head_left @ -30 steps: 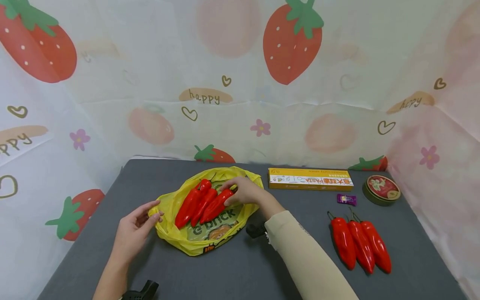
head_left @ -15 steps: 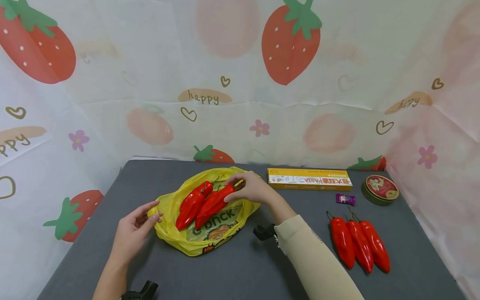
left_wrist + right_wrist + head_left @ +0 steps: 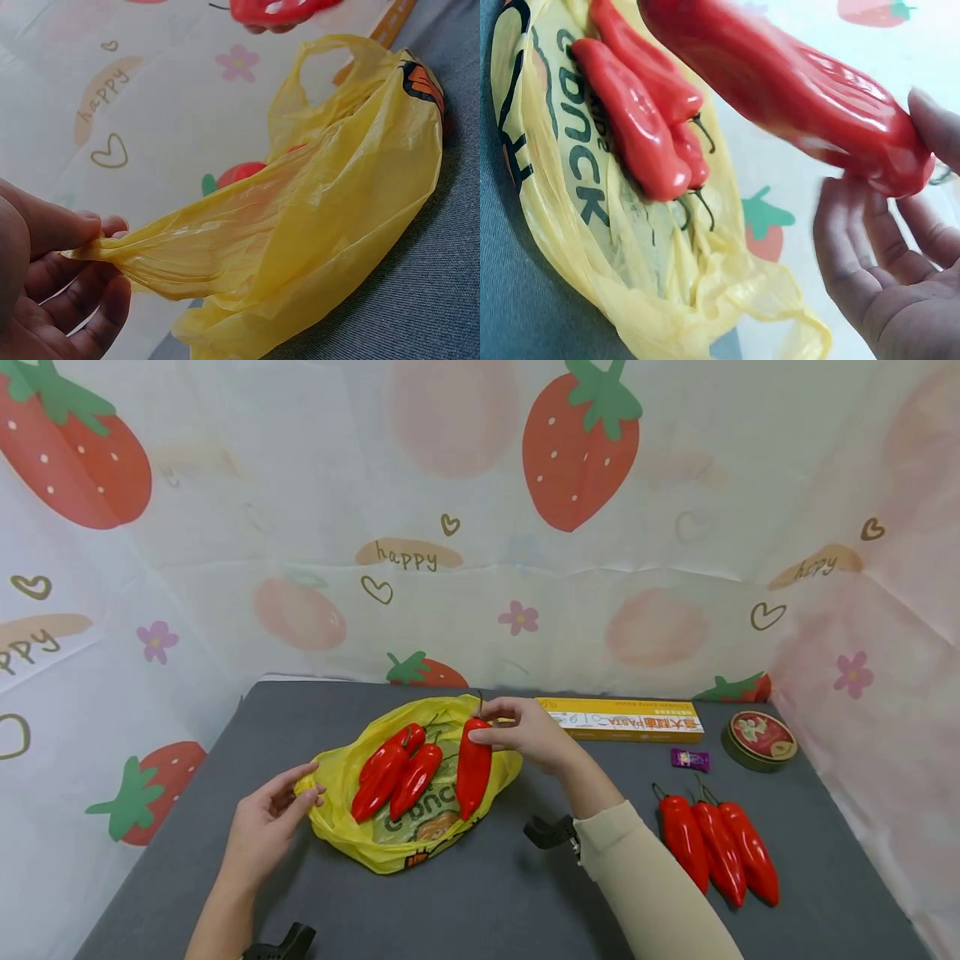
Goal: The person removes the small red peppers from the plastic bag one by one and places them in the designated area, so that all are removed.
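My right hand [image 3: 525, 732] pinches a red chili pepper [image 3: 474, 768] near its stem end and holds it up over the right side of a yellow plastic bag [image 3: 341, 827]. Up close in the right wrist view, thumb and fingertips grip the glossy pepper [image 3: 795, 90] from opposite sides. Three more red peppers [image 3: 411, 783] lie together inside the bag, on its printed face. At the bag's left edge, my left hand [image 3: 266, 822] pinches the rim. In the left wrist view, thumb and fingers [image 3: 75, 292] draw the yellow film [image 3: 225, 240] into a taut gathered point.
Three red peppers [image 3: 723, 852] lie side by side on the dark grey table [image 3: 420, 918] at the right. Behind them are a small purple wrapped packet [image 3: 690, 759], a round red-lidded tin [image 3: 759, 741] and a yellow pasta box [image 3: 633, 720]. A strawberry-print cloth [image 3: 480, 485] hangs behind.
My right hand has drawn one pepper away from the others, moving right, and the pepper now hangs nearly upright. The peppers in the bag shifted slightly. My left hand stays at the rim.
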A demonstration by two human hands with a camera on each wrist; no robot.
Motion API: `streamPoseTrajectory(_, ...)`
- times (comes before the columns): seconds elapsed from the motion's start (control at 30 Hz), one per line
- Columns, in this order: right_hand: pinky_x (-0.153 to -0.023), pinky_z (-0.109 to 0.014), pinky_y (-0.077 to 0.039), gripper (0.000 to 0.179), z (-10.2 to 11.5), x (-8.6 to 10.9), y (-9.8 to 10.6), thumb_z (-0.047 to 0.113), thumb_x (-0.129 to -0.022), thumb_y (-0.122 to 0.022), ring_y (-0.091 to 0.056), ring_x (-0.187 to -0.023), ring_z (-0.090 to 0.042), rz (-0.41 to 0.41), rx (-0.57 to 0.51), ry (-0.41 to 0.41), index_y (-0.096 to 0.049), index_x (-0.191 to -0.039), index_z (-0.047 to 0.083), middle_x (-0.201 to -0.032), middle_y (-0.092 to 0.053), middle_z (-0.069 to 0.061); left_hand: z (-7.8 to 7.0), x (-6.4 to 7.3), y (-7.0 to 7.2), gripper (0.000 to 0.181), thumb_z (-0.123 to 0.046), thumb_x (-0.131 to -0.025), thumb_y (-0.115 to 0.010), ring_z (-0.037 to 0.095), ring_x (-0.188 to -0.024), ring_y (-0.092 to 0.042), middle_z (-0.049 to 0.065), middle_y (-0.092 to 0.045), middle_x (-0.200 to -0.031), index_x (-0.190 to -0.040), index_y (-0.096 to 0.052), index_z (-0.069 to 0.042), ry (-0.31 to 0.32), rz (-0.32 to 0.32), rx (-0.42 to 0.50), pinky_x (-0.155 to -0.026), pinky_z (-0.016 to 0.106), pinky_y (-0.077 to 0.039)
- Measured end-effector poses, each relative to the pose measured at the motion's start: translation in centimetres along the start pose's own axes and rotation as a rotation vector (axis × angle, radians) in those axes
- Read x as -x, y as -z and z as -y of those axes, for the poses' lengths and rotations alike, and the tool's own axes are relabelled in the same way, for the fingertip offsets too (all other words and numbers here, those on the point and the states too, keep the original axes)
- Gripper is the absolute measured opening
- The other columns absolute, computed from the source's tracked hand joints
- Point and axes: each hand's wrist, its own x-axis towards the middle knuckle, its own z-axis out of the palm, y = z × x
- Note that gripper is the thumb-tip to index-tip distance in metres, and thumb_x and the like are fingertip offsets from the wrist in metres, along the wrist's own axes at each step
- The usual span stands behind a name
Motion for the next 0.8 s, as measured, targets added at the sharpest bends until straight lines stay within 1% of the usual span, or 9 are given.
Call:
streamPoseTrajectory(0.1, -0.089, -0.041, -0.059, 0.041, 0.0, 0.7, 0.5, 0.018, -0.094, -0.073, -0.068, -0.104, -0.025, -0.004, -0.028, -0.014, -0.063, -0.130, 0.002, -0.131, -0.060, -0.015, 0.0, 0.0, 0.1, 0.040, -0.020, -0.101, -0.063, -0.003, -0.090, -0.067, 0.017, -0.072, -0.112, -0.139, -0.060, -0.006, 0.004, 0.003, 0.001, -0.080, 0.009, -0.052)
streamPoseTrajectory(0.23, -0.089, -0.044, -0.059, 0.044, -0.3, 1.7, 1.2, 0.019, -0.095, -0.071, -0.066, -0.111, -0.026, -0.015, -0.055, -0.043, -0.061, -0.135, 0.004, -0.135, -0.060, -0.014, -0.1, 0.0, 0.1, 0.041, -0.022, -0.101, -0.063, -0.004, -0.091, -0.066, 0.016, -0.072, -0.115, -0.139, -0.060, -0.007, 0.015, 0.006, -0.006, -0.080, 0.008, -0.051)
streamPoseTrajectory(0.33, -0.090, -0.046, -0.059, 0.047, -0.6, 2.6, 1.8, 0.023, -0.096, -0.071, -0.065, -0.112, -0.025, -0.041, -0.062, -0.068, -0.059, -0.139, 0.007, -0.136, -0.060, -0.015, 0.0, 0.0, 0.1, 0.042, -0.023, -0.101, -0.063, -0.005, -0.091, -0.065, 0.016, -0.071, -0.116, -0.140, -0.059, -0.007, 0.022, 0.009, -0.007, -0.081, 0.007, -0.050)
streamPoseTrajectory(0.4, -0.089, -0.046, -0.059, 0.050, -0.7, 3.2, 2.3, 0.025, -0.095, -0.072, -0.066, -0.110, -0.025, -0.065, -0.044, -0.072, -0.057, -0.140, 0.007, -0.136, -0.059, -0.017, 0.0, 0.0, 0.0, 0.041, -0.023, -0.101, -0.063, -0.005, -0.091, -0.065, 0.017, -0.071, -0.116, -0.139, -0.059, -0.007, 0.024, 0.009, -0.007, -0.081, 0.007, -0.050)
streamPoseTrajectory(0.5, -0.088, -0.046, -0.059, 0.050, -0.9, 4.1, 3.1, 0.025, -0.095, -0.072, -0.068, -0.107, -0.025, -0.098, -0.015, -0.067, -0.057, -0.138, 0.005, -0.134, -0.060, -0.019, 0.0, 0.1, 0.0, 0.041, -0.022, -0.101, -0.063, -0.005, -0.091, -0.065, 0.017, -0.072, -0.115, -0.139, -0.060, -0.007, 0.023, 0.006, -0.008, -0.081, 0.007, -0.050)
streamPoseTrajectory(0.57, -0.088, -0.046, -0.059, 0.049, -1.0, 4.7, 3.8, 0.025, -0.094, -0.073, -0.068, -0.106, -0.026, -0.106, 0.005, -0.066, -0.058, -0.136, 0.004, -0.131, -0.061, -0.019, 0.0, 0.1, 0.0, 0.041, -0.022, -0.101, -0.063, -0.005, -0.091, -0.066, 0.017, -0.072, -0.114, -0.139, -0.060, -0.006, 0.021, 0.004, -0.010, -0.081, 0.007, -0.050)
streamPoseTrajectory(0.67, -0.088, -0.045, -0.059, 0.048, -1.5, 5.5, 5.0, 0.026, -0.094, -0.073, -0.068, -0.105, -0.026, -0.123, 0.035, -0.071, -0.059, -0.134, 0.003, -0.129, -0.063, -0.019, 0.0, 0.1, 0.0, 0.040, -0.022, -0.101, -0.063, -0.004, -0.090, -0.066, 0.017, -0.072, -0.112, -0.138, -0.060, -0.006, 0.019, 0.001, -0.015, -0.080, 0.007, -0.051)
streamPoseTrajectory(0.8, -0.088, -0.043, -0.059, 0.051, -2.0, 6.6, 6.5, 0.028, -0.094, -0.073, -0.068, -0.105, -0.024, -0.159, 0.065, -0.089, -0.058, -0.136, 0.003, -0.129, -0.063, -0.019, -0.1, 0.1, 0.0, 0.040, -0.022, -0.101, -0.063, -0.004, -0.090, -0.066, 0.017, -0.072, -0.112, -0.138, -0.061, -0.006, 0.021, -0.001, -0.019, -0.080, 0.008, -0.051)
